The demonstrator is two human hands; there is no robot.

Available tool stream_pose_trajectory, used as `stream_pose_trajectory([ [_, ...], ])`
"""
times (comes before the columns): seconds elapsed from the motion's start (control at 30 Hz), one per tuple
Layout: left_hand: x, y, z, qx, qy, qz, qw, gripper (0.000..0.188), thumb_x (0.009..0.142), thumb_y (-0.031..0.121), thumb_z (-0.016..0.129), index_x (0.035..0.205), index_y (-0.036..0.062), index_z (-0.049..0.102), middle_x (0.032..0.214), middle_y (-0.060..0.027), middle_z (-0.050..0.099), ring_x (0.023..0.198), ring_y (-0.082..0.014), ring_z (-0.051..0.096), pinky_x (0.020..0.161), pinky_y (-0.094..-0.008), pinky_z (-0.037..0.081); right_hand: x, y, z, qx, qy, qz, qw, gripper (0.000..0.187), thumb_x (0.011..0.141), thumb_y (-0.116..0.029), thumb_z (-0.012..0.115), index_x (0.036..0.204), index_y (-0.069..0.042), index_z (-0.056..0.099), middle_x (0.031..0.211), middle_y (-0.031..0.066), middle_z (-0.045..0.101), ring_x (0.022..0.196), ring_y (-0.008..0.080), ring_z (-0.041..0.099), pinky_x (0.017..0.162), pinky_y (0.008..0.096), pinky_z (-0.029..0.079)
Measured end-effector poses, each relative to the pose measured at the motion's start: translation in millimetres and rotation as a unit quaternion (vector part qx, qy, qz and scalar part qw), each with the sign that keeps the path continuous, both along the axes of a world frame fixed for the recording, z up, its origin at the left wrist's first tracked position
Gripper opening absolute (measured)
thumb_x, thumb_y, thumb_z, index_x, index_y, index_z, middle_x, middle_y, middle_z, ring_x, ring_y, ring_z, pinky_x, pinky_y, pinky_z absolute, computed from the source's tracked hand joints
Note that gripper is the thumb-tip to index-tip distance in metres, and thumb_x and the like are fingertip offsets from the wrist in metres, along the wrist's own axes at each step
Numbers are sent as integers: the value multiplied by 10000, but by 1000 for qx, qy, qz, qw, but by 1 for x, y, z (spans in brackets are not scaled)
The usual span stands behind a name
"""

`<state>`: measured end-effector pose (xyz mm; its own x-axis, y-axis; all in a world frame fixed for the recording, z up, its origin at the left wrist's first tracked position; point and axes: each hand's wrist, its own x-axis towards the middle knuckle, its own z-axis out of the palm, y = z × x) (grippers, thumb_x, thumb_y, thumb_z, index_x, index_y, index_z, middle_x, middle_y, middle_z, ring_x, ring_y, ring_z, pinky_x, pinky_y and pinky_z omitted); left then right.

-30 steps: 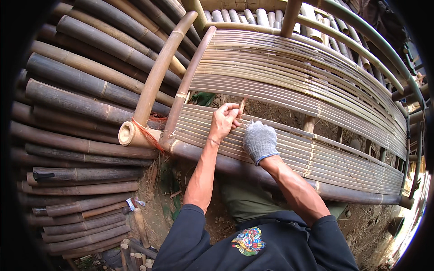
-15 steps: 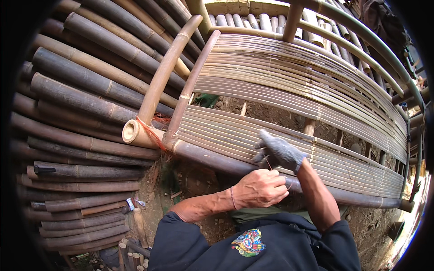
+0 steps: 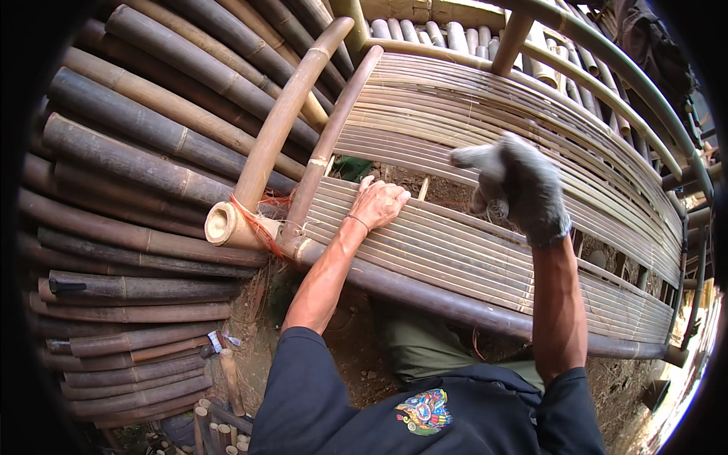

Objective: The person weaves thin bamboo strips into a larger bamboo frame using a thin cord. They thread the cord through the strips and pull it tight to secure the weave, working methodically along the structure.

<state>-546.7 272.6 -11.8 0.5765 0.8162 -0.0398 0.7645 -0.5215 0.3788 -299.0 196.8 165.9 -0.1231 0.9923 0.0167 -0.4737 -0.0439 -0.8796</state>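
A bamboo bench seat (image 3: 470,254) of thin lengthwise slats lies in front of me, with a lengthwise gap partway across it. My bare left hand (image 3: 379,203) rests near its left end, fingers curled over the gap-side edge of the nearer slats. The fingertips there are hidden. To its right, my right hand (image 3: 523,186), in a grey glove, is raised over the gap. Its index finger stretches left and the thumb side hangs apart below; I make out nothing held. A thin reddish strand (image 3: 476,345) hangs below the thick front pole (image 3: 425,292).
Stacked bamboo poles (image 3: 144,182) fill the left side. An upright bamboo post (image 3: 292,114), lashed with orange cord (image 3: 254,220), stands at the seat's left end. A curved bamboo rail (image 3: 637,83) runs along the far right. Short bamboo pieces (image 3: 455,36) lie beyond the seat.
My hands have moved apart. The left went from beside the glove at the front pole to the slats' inner edge at left; the gloved right rose farther over the seat.
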Motion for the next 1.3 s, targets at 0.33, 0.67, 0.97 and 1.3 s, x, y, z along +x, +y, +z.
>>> stream_pose_trajectory([
  [0.33,1,-10,-7,98,-66,-3,993,347,983,411,511,839,141,674,793,-39,653,836,-251,611,975,-489,344,-39,-75,-86,144,-729,198,639,220,924,-206,530,956,-22,646,794,175,634,702,346,658,589,467,521],
  [0.67,6,-6,-1,62,-65,26,996,491,949,521,522,723,125,705,714,-58,681,781,-254,640,996,-479,346,-27,-107,-72,298,-633,119,704,286,774,-111,621,1017,-5,513,865,176,538,778,370,546,641,481,427],
  [0.97,7,-11,-5,129,-41,12,991,362,966,398,538,787,129,702,778,-36,694,785,-222,640,1022,-508,328,-32,-165,-132,61,-588,51,805,261,885,-133,548,1114,-16,588,1021,160,638,837,309,652,721,406,532],
  [1.3,160,-108,36,195,-248,-165,934,328,793,-8,664,1113,66,668,1059,-117,618,1045,-296,586,908,-424,474,202,-444,-73,-375,-477,-63,793,305,911,-294,597,1069,-49,690,1113,120,687,994,272,652,886,382,507],
])
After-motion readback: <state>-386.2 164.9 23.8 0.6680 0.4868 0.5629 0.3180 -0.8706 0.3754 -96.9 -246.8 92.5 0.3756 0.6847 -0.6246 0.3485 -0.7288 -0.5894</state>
